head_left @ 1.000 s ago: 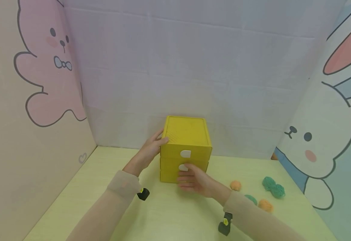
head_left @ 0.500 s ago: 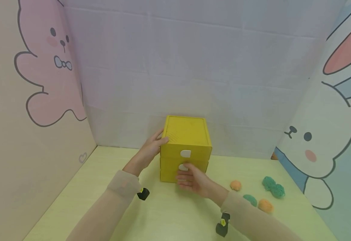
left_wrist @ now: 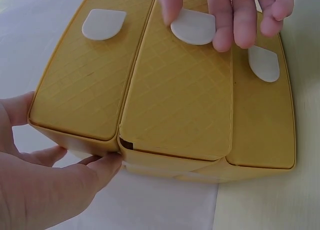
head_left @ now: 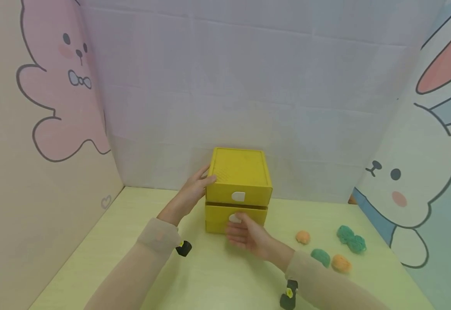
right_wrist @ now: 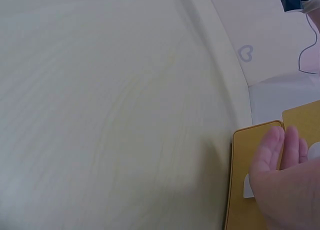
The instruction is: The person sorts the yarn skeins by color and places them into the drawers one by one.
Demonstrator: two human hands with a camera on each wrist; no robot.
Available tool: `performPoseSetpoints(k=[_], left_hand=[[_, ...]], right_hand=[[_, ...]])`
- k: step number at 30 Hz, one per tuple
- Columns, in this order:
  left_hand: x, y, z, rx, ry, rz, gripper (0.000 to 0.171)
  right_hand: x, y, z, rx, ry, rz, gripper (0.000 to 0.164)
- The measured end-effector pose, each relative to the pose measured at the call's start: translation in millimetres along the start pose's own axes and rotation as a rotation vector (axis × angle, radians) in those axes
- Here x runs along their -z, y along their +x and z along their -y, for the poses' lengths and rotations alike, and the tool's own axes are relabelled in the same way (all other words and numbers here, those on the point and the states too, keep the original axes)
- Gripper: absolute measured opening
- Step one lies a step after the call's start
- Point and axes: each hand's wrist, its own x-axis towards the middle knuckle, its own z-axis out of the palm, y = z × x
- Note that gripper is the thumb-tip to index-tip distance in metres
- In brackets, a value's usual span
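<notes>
A yellow box of stacked drawers (head_left: 241,165) stands against the back wall. Its middle drawer (left_wrist: 177,95) sticks out slightly past the top drawer (left_wrist: 80,80) and the bottom drawer (left_wrist: 262,120). Each drawer front has a white tab; my right hand (head_left: 250,237) pinches the middle drawer's tab (left_wrist: 194,27) between thumb and fingers. My left hand (head_left: 190,193) rests against the box's left side, its thumb over the top front edge and its other fingers along the side. In the right wrist view, my right hand covers part of the drawer fronts.
To the right lie small yarn-like balls: an orange one (head_left: 303,237), another orange one (head_left: 341,263), a green one (head_left: 321,257) and a joined green pair (head_left: 351,239). Fabric walls with a printed bear (head_left: 66,94) and rabbit (head_left: 415,185) enclose the pale table (head_left: 210,275).
The middle drawer has come slightly forward out of the box, leaving a dark gap above its front. My right hand moved a little toward me with its tab; my left hand stayed put.
</notes>
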Motion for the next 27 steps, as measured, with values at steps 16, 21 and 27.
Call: performPoseSetpoints(k=[16, 21, 27], left_hand=[[-1.4, 0.6, -1.7, -0.015, -0.002, 0.011, 0.074], [-1.2, 0.7, -1.8, -0.011, 0.003, 0.011, 0.074], [0.0, -0.2, -0.1, -0.006, 0.002, 0.009, 0.074]], right_hand=[[-3, -28, -6, -0.041, 0.004, 0.052, 0.077], [-5, -38, -10, -0.051, 0.006, 0.055, 0.074], [-8, -47, -15, -0.073, 0.006, 0.067, 0.074]])
